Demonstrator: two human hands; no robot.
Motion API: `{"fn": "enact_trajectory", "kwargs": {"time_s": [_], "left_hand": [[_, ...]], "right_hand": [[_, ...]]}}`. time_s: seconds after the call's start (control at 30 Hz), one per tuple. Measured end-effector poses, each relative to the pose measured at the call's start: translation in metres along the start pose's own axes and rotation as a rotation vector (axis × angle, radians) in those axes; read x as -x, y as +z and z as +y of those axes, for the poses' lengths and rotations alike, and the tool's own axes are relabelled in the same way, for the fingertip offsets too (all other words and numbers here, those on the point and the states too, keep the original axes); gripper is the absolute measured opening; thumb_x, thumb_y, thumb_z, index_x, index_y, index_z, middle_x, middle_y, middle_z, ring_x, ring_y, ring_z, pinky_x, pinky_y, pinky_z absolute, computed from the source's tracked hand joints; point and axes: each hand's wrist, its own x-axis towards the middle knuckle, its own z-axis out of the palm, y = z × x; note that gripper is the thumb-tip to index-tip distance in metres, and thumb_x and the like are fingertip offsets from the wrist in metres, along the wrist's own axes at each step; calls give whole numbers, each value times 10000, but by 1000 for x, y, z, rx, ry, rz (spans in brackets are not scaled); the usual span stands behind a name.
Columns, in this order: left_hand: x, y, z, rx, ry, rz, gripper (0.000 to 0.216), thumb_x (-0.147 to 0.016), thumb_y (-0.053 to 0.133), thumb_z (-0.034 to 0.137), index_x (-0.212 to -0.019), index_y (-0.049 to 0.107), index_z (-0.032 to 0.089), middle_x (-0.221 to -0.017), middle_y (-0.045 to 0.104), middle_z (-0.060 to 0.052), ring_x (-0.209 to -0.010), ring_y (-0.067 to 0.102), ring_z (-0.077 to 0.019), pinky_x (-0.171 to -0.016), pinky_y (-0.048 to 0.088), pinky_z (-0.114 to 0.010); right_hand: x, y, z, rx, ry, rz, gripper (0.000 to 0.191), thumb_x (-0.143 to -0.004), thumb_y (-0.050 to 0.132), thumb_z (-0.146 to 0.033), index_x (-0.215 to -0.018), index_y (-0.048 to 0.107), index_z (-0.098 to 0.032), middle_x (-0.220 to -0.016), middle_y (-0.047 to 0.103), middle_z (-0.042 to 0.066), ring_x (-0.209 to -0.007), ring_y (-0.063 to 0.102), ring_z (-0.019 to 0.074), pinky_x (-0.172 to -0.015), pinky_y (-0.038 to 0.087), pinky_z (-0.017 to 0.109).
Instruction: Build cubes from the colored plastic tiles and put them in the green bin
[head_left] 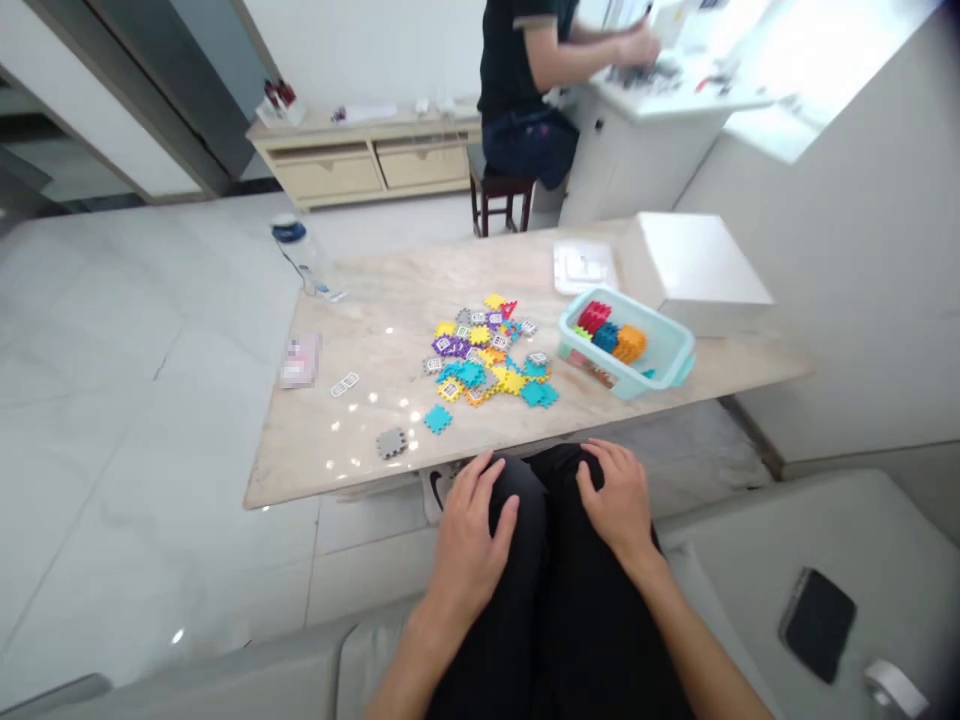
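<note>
My left hand (pixel 471 535) lies flat on my left knee, fingers stretched, holding nothing. My right hand (pixel 616 495) rests the same way on my right knee, also empty. In front of my knees stands a low marble table (pixel 352 440). A heap of small coloured interlocking puzzle tiles (pixel 489 362) lies at its middle. A lone blue tile (pixel 438 419) and a grey tile (pixel 391 442) sit nearer the front edge. A light-blue plastic bin (pixel 670 350) to the right holds red, blue and orange assembled cubes (pixel 611 331).
A white box (pixel 694 268) and a white lid (pixel 583 266) lie at the table's far right; a water bottle (pixel 302 255) stands at its far left corner. A black phone (pixel 817 622) lies on the sofa to my right. Another person (pixel 529 90) sits on a stool at a counter beyond.
</note>
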Motion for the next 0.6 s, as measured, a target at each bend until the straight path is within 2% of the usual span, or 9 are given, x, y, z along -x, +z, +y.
{"fn": "enact_trajectory", "kwargs": {"time_s": [0.07,0.13,0.27,0.4,0.5,0.6], "left_hand": [[6,12,10,-102,47,-10,502,-1106,569,385,-1586,597,239,-1693,563,-155,-1569,534,-369,-1280,479,-611],[11,13,11,-166,65,15,514,-1099,569,385,-1579,613,208,-1701,552,-172,-1568,526,-393,-1288,456,-630],[26,-5,-1,-178,98,128,520,-1113,540,441,-1568,621,200,-1661,587,-173,-1553,548,-357,-1306,447,-577],[44,-16,-16,-169,124,238,588,-1125,493,482,-1632,549,189,-1711,526,-210,-1607,494,-376,-1318,424,-616],[55,-14,-20,-141,160,278,658,-1131,471,484,-1725,411,208,-1760,468,-210,-1648,441,-379,-1335,387,-648],[66,-9,-19,-124,156,293,686,-1139,452,477,-1764,332,221,-1783,434,-207,-1657,428,-378,-1331,394,-652]], "right_hand": [[6,-3,-5,-26,24,16,383,-1036,575,-336,-1359,716,-186,-1397,745,179,-1328,648,345,-1128,497,529],[14,-8,-12,-62,12,6,412,-1048,549,-348,-1399,702,-194,-1466,709,190,-1387,628,360,-1189,484,559],[37,-18,-36,-74,-33,19,526,-1048,566,-372,-1541,620,-197,-1651,569,190,-1565,492,383,-1286,415,583],[52,-25,-66,-75,-90,27,629,-1018,613,-343,-1632,538,-232,-1744,471,169,-1644,386,398,-1308,376,615],[45,-34,-83,-93,-101,-13,623,-988,659,-331,-1593,582,-204,-1703,508,194,-1607,415,415,-1300,379,622],[18,-42,-87,-115,-85,-100,415,-1001,663,-336,-1390,725,-207,-1502,668,185,-1445,563,390,-1222,464,568]]}}
